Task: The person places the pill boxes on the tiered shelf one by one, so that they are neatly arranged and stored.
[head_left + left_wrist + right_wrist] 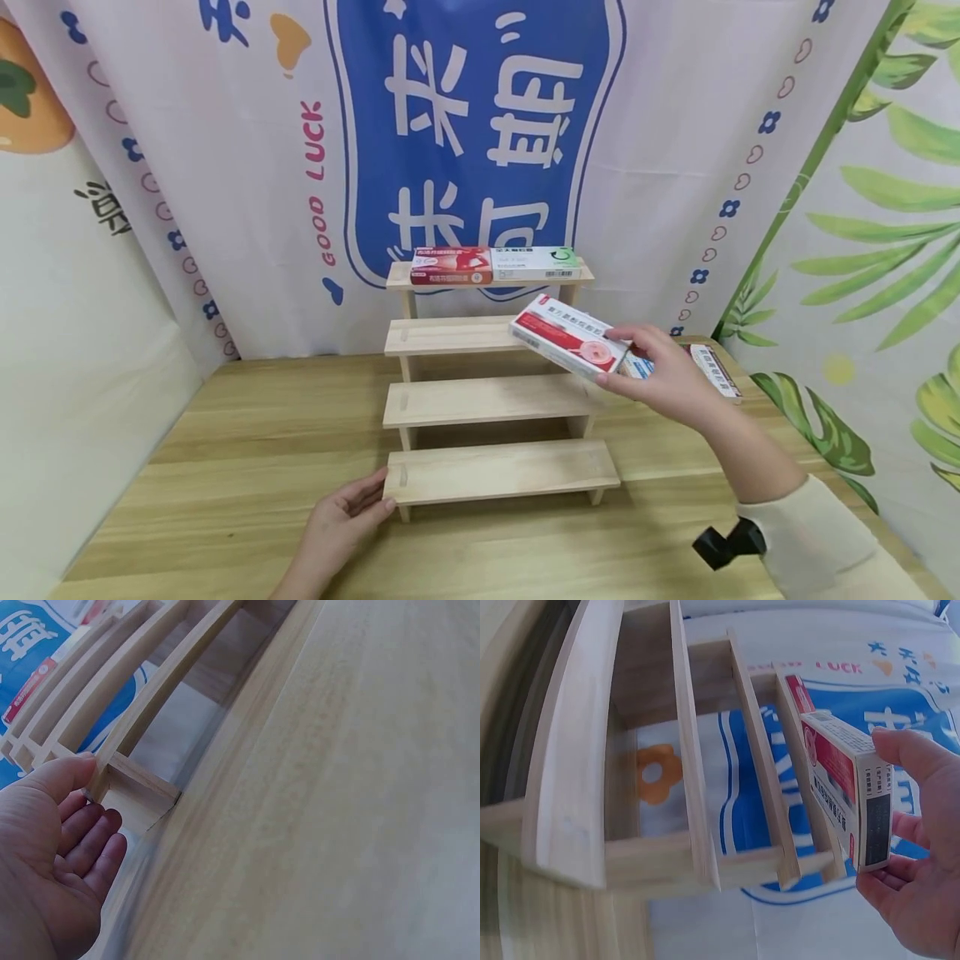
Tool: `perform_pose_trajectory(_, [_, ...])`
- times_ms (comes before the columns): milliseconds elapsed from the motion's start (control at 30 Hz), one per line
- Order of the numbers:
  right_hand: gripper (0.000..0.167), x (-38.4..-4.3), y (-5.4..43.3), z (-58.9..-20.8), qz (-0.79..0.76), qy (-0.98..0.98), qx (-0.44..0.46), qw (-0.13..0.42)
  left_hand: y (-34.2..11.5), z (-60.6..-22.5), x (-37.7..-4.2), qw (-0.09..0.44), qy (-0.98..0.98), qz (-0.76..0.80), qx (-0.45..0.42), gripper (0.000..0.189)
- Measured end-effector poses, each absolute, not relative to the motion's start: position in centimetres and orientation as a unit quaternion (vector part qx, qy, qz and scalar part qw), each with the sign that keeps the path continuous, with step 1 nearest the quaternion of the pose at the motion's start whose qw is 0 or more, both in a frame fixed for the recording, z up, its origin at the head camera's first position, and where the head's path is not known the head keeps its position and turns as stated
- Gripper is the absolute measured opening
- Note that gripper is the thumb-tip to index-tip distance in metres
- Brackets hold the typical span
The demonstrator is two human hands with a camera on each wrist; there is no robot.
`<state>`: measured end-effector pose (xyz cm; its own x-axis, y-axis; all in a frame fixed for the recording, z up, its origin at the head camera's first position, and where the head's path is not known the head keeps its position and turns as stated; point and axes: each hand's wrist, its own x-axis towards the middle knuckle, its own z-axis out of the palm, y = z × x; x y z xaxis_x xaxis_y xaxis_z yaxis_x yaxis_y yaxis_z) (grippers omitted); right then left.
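My right hand point(667, 375) pinches a red-and-white medicine box point(570, 333) by its right end, thumb on one edge and fingers on the other. In the head view the box is tilted and overlaps the right part of the second tier from the top. The right wrist view shows the box's end face point(874, 814) between thumb and fingers. My left hand point(341, 521) holds the left end of the lowest tier of a wooden step shelf point(502, 475), with the thumb point(71, 774) at the board's corner and the other fingers curled below it.
On the top tier a red medicine box point(452, 265) and a white-and-green one point(534, 263) lie side by side. More boxes point(716, 373) lie on the wooden table point(285, 433) at right, partly behind my right hand. A printed cloth point(660, 167) hangs behind the shelf.
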<state>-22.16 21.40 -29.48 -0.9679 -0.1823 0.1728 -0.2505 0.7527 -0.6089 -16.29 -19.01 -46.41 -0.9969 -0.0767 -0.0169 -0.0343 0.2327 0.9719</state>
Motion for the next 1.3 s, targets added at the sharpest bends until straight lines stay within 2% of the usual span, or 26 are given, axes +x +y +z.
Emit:
perform_pose_trajectory(733, [0.066,-26.1,11.6,-29.3,0.329,-0.921,0.207,0.018,-19.0,-46.3,-16.5,0.016,-0.779,-0.627,0.027,0.047])
perform_pose_trajectory(1300, [0.066,-28.6,8.8,-30.2,0.323,-0.925,0.203,-0.001,-19.2,-46.4,-16.2,0.016,-0.782,-0.622,0.023,0.047])
